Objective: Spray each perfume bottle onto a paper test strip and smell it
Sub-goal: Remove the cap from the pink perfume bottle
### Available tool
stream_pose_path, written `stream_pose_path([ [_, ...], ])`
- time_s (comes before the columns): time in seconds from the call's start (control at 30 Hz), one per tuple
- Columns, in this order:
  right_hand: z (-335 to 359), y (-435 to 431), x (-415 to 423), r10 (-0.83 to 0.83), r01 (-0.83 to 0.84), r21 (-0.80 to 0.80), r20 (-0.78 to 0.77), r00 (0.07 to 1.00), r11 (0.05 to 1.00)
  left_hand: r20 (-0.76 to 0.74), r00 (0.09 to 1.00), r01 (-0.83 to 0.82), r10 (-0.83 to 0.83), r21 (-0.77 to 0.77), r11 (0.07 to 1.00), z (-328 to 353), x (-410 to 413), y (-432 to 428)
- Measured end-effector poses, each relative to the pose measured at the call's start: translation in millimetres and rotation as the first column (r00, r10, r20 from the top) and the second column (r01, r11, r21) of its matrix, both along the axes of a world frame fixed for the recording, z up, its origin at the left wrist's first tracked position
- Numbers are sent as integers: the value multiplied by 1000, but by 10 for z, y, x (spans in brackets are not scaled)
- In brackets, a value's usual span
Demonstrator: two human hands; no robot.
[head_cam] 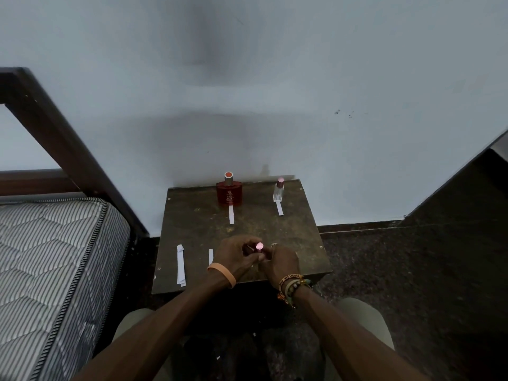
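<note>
Both my hands meet over the near middle of a small dark wooden table [192, 215]. My left hand [236, 255] and my right hand [279, 264] together grip a small perfume bottle with a shiny pink cap [259, 246]; its body is hidden by my fingers. At the back of the table stand a red perfume bottle [229, 192] and a small clear bottle with a pink cap [278, 190]. A white paper strip [231, 214] lies in front of the red one, another strip [279, 209] in front of the clear one. Spare strips [180, 265] lie at the near left, and one strip [210, 256] beside my left wrist.
A striped mattress [55, 257] on a dark wooden bed frame [55, 133] stands close on the left. A pale wall [275, 92] rises right behind the table. A dark piece of furniture [467, 202] stands at the right. The floor is dark speckled stone.
</note>
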State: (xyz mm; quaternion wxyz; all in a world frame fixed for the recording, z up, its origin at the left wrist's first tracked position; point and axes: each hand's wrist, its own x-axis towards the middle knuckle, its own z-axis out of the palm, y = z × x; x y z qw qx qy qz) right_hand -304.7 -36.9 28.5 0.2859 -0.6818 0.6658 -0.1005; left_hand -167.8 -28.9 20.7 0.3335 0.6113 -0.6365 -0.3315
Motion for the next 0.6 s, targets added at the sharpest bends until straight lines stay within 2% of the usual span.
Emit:
stream_pose_path([
  [0.23, 130, 2, -42, -1, -2, 54, 40, 999, 999, -19, 999, -48, 48, -18, 999, 209, -18, 61],
  [0.33, 264, 62, -84, -42, 48, -61, 103, 994, 997, 10, 998, -54, 55, -55, 997, 350, -7, 102],
  [0.43, 437, 98, -93, -48, 117, -251, 267, 962, 961, 57, 996, -65, 70, -80, 995, 542, -1, 121],
  [0.5, 566, 91, -59, -19, 126, -287, 350, 937, 949, 90, 993, -62, 74, -132, 989, 692, -21, 120],
  [0.6, 746, 52, 39, 37, 88, -297, 391, 919, 951, 122, 986, -91, 118, -210, 974, 874, -21, 104],
])
